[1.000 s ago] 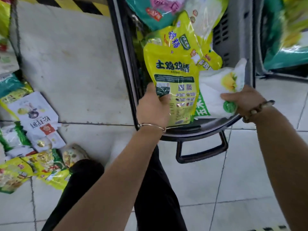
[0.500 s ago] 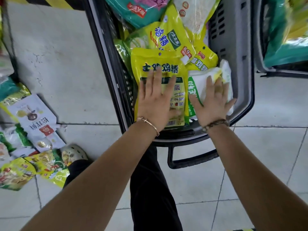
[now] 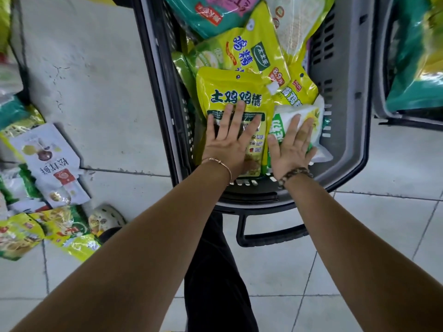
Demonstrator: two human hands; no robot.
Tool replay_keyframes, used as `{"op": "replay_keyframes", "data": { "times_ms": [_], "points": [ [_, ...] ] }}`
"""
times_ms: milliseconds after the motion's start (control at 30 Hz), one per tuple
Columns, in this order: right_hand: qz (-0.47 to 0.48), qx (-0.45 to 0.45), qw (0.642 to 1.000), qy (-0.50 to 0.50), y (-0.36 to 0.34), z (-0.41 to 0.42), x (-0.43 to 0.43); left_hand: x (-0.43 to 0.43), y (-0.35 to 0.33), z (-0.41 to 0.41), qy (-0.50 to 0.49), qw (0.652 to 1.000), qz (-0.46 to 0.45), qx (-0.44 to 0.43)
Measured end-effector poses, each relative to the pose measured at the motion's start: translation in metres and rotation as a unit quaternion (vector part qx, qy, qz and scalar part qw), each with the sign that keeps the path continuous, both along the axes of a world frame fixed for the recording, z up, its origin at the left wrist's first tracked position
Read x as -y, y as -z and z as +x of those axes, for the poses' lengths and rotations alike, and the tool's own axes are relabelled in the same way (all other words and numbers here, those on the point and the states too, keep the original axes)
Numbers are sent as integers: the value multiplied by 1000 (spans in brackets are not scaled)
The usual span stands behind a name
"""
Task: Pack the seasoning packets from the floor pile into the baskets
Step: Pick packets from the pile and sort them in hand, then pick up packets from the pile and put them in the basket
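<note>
The left hand [image 3: 229, 142] is laid flat, fingers straight, on the yellow packet [image 3: 233, 88], the right hand [image 3: 291, 146] likewise on the white packet [image 3: 309, 111], mid-frame in the basket [image 3: 345, 68]; even pressure is advised, so room is made for the floor pile [image 3: 45, 164]

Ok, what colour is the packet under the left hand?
The packet is yellow with dark blue lettering; head view.

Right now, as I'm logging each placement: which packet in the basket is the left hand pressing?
The yellow packet nearest the person, blue characters across it; the left hand lies flat on it. The right hand presses the white-and-green packet beside it.
</note>
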State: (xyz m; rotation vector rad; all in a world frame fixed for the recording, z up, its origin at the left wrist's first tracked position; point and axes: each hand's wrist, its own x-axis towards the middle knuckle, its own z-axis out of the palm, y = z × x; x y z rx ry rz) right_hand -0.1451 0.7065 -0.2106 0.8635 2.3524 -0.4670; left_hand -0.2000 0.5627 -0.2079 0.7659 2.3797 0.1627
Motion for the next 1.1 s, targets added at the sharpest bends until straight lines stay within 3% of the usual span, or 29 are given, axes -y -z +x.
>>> {"op": "replay_keyframes", "data": {
  "times_ms": [133, 233, 333, 433, 533, 867, 1100],
  "points": [
    [-3, -90, 994, 60, -18, -7, 9, 4, -26, -15, -21, 996, 44, 80],
    [-7, -205, 979, 19, -44, -24, 34, 26, -61, -27, -163, 973, 153, 61],
    [-94, -289, 951, -58, -67, -46, 71, 69, -89, -35, -338, 907, 252, 4],
    [-147, -322, 922, -156, -83, -65, 117, 125, -102, -35, -470, 834, 289, 1],
    [-183, -302, 904, -242, -92, -80, 177, 188, -101, -25, -570, 767, 296, -22],
    [-262, -136, 868, -399, -62, -61, 405, 404, -71, 89, -726, 650, 214, -61],
    [-278, -27, 845, -456, -22, -2, 527, 512, -26, 197, -815, 561, 144, -18]
  ]
}}
